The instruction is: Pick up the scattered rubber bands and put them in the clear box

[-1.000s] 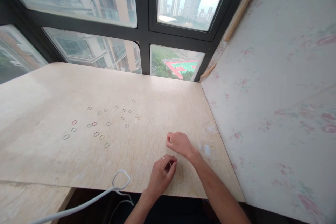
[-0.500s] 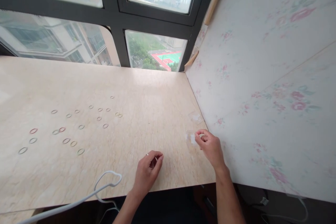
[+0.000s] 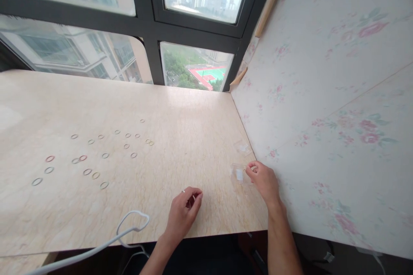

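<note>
My right hand (image 3: 263, 180) rests at the right edge of the pale marble-look table (image 3: 180, 116), its fingers pinched on the rim of a small clear plastic box (image 3: 238, 174) with a white label. My left hand (image 3: 185, 210) lies near the front edge, fingers curled shut around some small thing, perhaps a ring; I cannot make it out. Several small coloured rings (image 3: 97, 154) lie scattered over the table's left half, well away from both hands.
A second clear plastic piece (image 3: 242, 147) lies beyond the box by the flowered wall (image 3: 322, 94). A white cable (image 3: 129, 227) loops over the front edge at left. Dark-framed windows (image 3: 155, 34) run along the back.
My right hand moved from the middle of the table to the clear box at the right edge and closed on it. The view swung right. My left hand stayed put.
</note>
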### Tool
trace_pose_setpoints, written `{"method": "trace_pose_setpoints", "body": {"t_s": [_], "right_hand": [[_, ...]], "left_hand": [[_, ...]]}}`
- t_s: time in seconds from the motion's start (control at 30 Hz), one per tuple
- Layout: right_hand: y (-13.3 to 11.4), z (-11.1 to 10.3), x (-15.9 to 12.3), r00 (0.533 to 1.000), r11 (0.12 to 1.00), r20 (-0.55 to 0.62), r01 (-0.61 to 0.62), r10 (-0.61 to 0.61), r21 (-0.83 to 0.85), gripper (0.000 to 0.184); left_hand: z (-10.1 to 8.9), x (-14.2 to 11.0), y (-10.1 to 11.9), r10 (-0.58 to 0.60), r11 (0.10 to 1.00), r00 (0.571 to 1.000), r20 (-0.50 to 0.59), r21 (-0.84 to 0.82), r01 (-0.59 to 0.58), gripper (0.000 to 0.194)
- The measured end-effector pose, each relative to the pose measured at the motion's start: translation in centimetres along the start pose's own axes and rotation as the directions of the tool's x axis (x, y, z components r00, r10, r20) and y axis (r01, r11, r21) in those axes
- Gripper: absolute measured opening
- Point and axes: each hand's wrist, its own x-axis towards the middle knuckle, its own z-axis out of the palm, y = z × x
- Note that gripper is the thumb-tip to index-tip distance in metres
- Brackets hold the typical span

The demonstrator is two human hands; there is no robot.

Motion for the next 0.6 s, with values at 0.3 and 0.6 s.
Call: {"method": "trace_pose_setpoints", "body": {"t_s": [0.3,0.6], "right_hand": [[0.63,-0.2,-0.52,0.999,1.0,0.04,0.002,-0.001,-0.019,0.02],[0.77,0.19,-0.35,0.999,1.0,0.048,0.016,-0.015,-0.017,0.021]], "left_hand": [[0.0,-0.22,0.14,0.002,1.0,1.0,-0.014,-0.01,-0.002,0.019],[0.04,-0.03,0.29,-0.003,1.0,1.0,-0.008,0.01,0.003,0.018]]}}
